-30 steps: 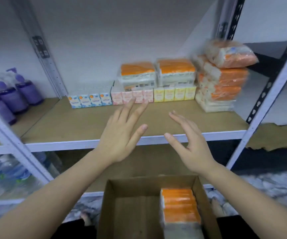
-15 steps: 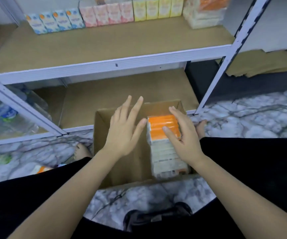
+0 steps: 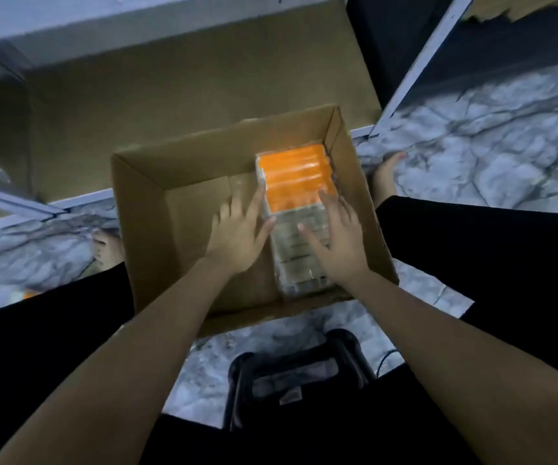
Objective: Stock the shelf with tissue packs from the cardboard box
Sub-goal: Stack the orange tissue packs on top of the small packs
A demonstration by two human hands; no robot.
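Cardboard box [image 3: 157, 229] on the marble floor [image 3: 492, 156], the shelf [image 3: 183, 85] at its 12 o'clock. Orange-topped tissue packs [image 3: 296, 177] fill its 3 o'clock side. The left hand [image 3: 237, 229] and right hand [image 3: 334, 236] reach in, fingers straight and spread, flanking the packs, gripping nothing.
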